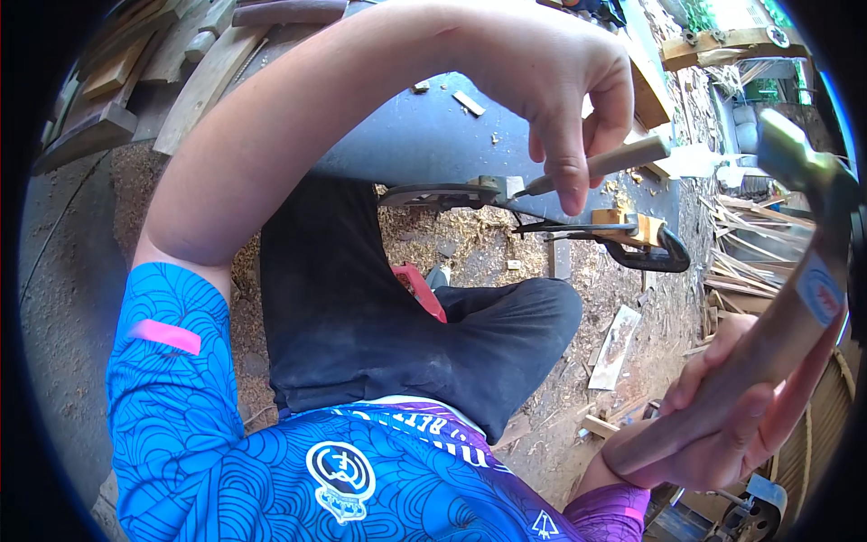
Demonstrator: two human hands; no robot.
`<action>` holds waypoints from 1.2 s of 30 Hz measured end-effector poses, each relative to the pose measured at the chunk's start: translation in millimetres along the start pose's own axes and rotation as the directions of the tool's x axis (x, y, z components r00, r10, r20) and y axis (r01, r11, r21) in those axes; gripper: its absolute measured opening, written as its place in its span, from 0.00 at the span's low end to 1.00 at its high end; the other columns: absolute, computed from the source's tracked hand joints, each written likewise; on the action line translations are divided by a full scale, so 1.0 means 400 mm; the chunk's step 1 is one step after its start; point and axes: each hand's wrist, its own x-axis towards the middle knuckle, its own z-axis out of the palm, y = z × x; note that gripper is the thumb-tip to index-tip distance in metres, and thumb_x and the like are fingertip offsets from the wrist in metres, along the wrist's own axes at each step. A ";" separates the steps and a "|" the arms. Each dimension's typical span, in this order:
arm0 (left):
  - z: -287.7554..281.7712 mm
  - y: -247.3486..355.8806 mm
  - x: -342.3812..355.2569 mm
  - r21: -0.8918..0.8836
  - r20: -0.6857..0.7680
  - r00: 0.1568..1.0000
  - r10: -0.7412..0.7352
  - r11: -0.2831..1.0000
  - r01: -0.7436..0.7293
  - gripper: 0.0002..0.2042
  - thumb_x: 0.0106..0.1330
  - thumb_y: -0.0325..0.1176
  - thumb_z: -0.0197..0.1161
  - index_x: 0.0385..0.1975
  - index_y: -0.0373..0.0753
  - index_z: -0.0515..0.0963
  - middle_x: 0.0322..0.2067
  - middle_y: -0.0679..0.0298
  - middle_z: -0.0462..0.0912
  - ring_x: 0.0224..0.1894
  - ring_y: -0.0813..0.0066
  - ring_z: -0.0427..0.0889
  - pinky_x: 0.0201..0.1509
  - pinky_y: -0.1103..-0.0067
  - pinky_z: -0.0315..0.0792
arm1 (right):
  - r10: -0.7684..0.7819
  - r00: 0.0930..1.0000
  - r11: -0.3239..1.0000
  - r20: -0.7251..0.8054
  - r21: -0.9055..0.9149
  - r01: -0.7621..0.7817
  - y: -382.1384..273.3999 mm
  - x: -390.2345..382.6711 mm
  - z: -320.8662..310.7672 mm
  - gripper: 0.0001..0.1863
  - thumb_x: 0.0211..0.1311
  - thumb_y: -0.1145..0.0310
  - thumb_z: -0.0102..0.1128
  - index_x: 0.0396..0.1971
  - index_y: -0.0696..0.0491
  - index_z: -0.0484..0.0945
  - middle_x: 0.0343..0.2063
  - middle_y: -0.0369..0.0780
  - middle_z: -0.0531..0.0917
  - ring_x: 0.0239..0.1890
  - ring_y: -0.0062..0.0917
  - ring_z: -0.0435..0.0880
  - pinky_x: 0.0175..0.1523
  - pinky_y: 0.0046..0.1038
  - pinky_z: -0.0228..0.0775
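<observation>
My left hand [582, 108] reaches over the dark work surface, with thumb and fingers closed round a chisel [628, 157]. The pale handle sticks out to the right of my fingers, and the narrow tip slants down to the left, close to the table edge. Raised at the right, my right hand [727, 406] grips the wooden handle of a hammer [768, 361]; its shiny metal head [784, 152] is up at the far right. Below the chisel, a black C-clamp [664, 257] bears on a small wood block [632, 224] at the table edge.
A second clamp [433, 194] sits on the edge further left. The dark tabletop [406, 135] carries a few wood chips. Boards [212, 86] are stacked at far left; wood strips [754, 235] pile up at right. Shavings and a wood offcut [616, 348] lie on the ground beside my legs.
</observation>
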 end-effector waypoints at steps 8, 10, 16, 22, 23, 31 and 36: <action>0.003 -0.014 0.003 -0.003 0.017 0.999 0.046 0.999 -0.046 0.11 0.55 0.36 0.81 0.22 0.39 0.84 0.24 0.68 0.86 0.28 0.81 0.82 0.33 0.81 0.74 | 0.035 0.996 0.999 0.078 -0.028 -0.033 0.005 0.018 0.046 0.35 0.78 0.65 0.47 0.75 0.67 0.50 0.23 0.51 0.76 0.11 0.18 0.69 0.14 0.16 0.56; 0.004 -0.010 0.003 -0.005 0.032 0.998 0.053 0.999 -0.053 0.11 0.56 0.36 0.81 0.22 0.39 0.84 0.24 0.68 0.86 0.29 0.81 0.83 0.33 0.81 0.74 | -0.050 0.994 0.999 0.101 -0.005 0.051 0.013 0.015 0.043 0.35 0.78 0.65 0.46 0.75 0.68 0.50 0.22 0.50 0.76 0.11 0.18 0.69 0.14 0.17 0.56; 0.033 -0.090 0.029 -0.030 -0.055 0.982 0.181 0.983 -0.183 0.16 0.51 0.43 0.84 0.26 0.37 0.87 0.28 0.65 0.89 0.31 0.77 0.87 0.39 0.80 0.81 | -0.015 0.993 0.999 0.118 0.045 0.010 -0.002 0.023 0.011 0.34 0.77 0.63 0.46 0.75 0.66 0.53 0.25 0.52 0.77 0.12 0.19 0.71 0.14 0.17 0.61; 0.005 -0.010 -0.008 0.010 0.046 0.999 -0.007 1.000 0.006 0.10 0.56 0.36 0.80 0.25 0.39 0.86 0.26 0.66 0.88 0.30 0.80 0.85 0.35 0.81 0.76 | 0.203 0.969 0.970 0.140 -0.165 -0.180 -0.022 0.007 0.027 0.36 0.77 0.67 0.47 0.78 0.60 0.46 0.28 0.54 0.76 0.14 0.22 0.75 0.16 0.18 0.68; 0.010 -0.030 0.004 0.015 0.049 0.999 -0.002 1.000 0.002 0.10 0.56 0.36 0.80 0.25 0.39 0.86 0.26 0.66 0.88 0.30 0.80 0.85 0.35 0.81 0.76 | 0.161 0.972 0.983 0.173 -0.113 -0.143 -0.014 0.010 0.008 0.36 0.77 0.67 0.47 0.78 0.59 0.45 0.29 0.56 0.75 0.15 0.23 0.76 0.16 0.19 0.69; 0.016 -0.029 0.007 -0.001 0.014 0.993 0.113 0.994 -0.113 0.10 0.55 0.36 0.81 0.23 0.39 0.86 0.25 0.67 0.88 0.28 0.81 0.83 0.36 0.81 0.74 | 0.109 0.991 0.985 0.076 -0.139 -0.098 0.009 -0.014 0.023 0.37 0.77 0.66 0.49 0.76 0.65 0.47 0.26 0.52 0.78 0.15 0.20 0.75 0.15 0.17 0.64; 0.005 -0.026 0.008 0.012 0.077 0.996 0.047 0.999 -0.048 0.11 0.57 0.36 0.79 0.22 0.39 0.85 0.23 0.68 0.87 0.26 0.83 0.82 0.34 0.81 0.73 | 0.186 0.973 0.982 -0.137 -0.016 -0.190 -0.001 -0.020 0.081 0.38 0.76 0.64 0.51 0.75 0.68 0.48 0.26 0.53 0.79 0.12 0.18 0.69 0.14 0.17 0.62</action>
